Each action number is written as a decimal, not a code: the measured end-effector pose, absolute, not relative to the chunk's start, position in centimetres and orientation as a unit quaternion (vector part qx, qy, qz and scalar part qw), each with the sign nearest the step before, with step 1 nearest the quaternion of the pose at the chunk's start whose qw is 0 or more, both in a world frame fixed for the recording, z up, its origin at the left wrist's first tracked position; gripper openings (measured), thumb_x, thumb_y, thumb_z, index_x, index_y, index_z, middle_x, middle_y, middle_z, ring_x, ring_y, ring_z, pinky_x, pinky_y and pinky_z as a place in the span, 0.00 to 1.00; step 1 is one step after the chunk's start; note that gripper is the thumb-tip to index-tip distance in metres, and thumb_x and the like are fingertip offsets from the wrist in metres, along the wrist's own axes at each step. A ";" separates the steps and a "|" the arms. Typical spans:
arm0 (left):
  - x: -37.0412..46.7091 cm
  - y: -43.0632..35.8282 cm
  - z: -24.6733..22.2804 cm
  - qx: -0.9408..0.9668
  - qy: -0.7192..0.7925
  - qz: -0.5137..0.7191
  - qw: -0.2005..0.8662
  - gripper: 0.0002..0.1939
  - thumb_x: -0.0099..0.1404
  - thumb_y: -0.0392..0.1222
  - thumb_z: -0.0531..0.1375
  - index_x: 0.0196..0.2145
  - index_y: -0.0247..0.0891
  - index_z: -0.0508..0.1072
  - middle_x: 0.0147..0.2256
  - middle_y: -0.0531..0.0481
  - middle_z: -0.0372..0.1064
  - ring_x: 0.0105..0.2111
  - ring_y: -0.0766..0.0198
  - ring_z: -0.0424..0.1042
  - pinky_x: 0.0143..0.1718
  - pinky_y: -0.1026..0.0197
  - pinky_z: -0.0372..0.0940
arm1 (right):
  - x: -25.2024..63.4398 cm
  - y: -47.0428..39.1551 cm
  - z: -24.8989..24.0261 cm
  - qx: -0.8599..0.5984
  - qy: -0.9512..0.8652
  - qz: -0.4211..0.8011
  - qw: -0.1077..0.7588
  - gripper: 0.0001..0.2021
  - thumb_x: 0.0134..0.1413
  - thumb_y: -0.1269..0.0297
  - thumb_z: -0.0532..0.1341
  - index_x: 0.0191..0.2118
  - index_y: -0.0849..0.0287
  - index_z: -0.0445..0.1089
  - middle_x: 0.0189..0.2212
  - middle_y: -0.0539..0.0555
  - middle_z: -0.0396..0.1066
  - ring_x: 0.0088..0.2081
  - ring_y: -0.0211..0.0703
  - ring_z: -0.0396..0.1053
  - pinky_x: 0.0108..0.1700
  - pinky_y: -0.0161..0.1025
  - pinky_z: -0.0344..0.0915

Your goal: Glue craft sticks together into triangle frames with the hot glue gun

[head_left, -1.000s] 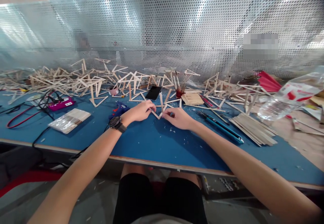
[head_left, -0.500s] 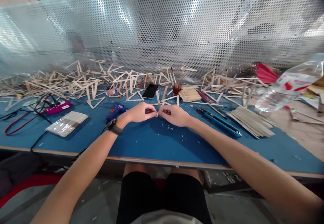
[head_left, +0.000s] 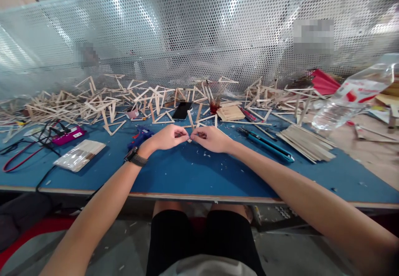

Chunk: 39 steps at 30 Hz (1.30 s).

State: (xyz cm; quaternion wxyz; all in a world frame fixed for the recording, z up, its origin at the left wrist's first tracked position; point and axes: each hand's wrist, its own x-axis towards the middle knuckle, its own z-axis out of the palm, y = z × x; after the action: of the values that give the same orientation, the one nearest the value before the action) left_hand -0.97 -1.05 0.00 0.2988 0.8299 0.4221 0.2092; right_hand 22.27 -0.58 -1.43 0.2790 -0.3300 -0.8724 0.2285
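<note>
My left hand (head_left: 171, 137) and my right hand (head_left: 212, 139) meet over the blue table. Their fingertips pinch together at the near corner of a craft stick frame (head_left: 190, 119). One stick rises beyond my fingers; the joint itself is mostly hidden by them. A small pale bit shows beneath the fingertips. To the left of my left hand lies a blue glue gun (head_left: 141, 136). More joined craft sticks (head_left: 207, 120) stand just behind my right hand.
A large heap of joined sticks (head_left: 71, 105) lines the perforated metal screen (head_left: 193, 30). Around the hands are a phone (head_left: 182, 111), a teal cutter (head_left: 269, 146), loose sticks (head_left: 307, 142), a wrapped stick pack (head_left: 79, 155), a purple power strip (head_left: 69, 135) and a plastic bottle (head_left: 349, 97).
The whole view has shifted slightly, moving the table's things a little left and up in the picture. Both hands keep their pinch at the same corner.
</note>
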 end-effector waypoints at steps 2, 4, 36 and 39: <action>-1.0 -1.1 0.2 0.836 0.425 0.201 0.283 0.16 0.68 0.51 0.59 0.37 0.35 0.78 0.32 0.47 0.75 0.30 0.63 0.69 0.31 0.64 0.61 | 22.3 -0.5 -1.5 -0.328 -0.873 0.225 0.283 0.13 0.64 0.59 0.57 0.37 0.60 0.77 0.23 0.48 0.68 0.26 0.36 0.61 0.32 0.35 0.52; -1.0 -1.2 0.4 0.830 0.438 0.195 0.284 0.16 0.67 0.51 0.59 0.36 0.36 0.78 0.30 0.48 0.73 0.27 0.65 0.67 0.29 0.64 0.60 | 22.3 -0.3 -1.6 -0.329 -0.873 0.222 0.284 0.13 0.65 0.58 0.57 0.37 0.60 0.76 0.23 0.48 0.68 0.26 0.36 0.61 0.32 0.35 0.51; 0.4 -1.7 0.1 0.668 0.567 0.175 0.450 0.13 0.60 0.41 0.64 0.22 0.36 0.67 0.18 0.57 0.55 0.14 0.74 0.51 0.16 0.66 0.43 | 22.2 0.3 -2.0 -0.381 -0.855 0.217 0.279 0.10 0.59 0.62 0.60 0.33 0.60 0.77 0.26 0.50 0.72 0.28 0.36 0.64 0.35 0.35 0.55; 0.2 -1.4 -0.3 0.666 0.563 0.179 0.455 0.12 0.59 0.43 0.64 0.23 0.36 0.69 0.20 0.56 0.57 0.15 0.74 0.51 0.16 0.66 0.44 | 22.2 0.3 -2.0 -0.385 -0.853 0.215 0.280 0.09 0.58 0.63 0.60 0.32 0.60 0.76 0.25 0.50 0.71 0.28 0.36 0.63 0.35 0.35 0.55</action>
State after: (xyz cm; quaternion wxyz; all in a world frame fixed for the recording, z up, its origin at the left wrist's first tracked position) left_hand 0.20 -1.41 -0.32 0.4553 0.6664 0.5626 0.1795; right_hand 22.20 0.28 -2.00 0.2799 -0.3850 -0.8526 0.2154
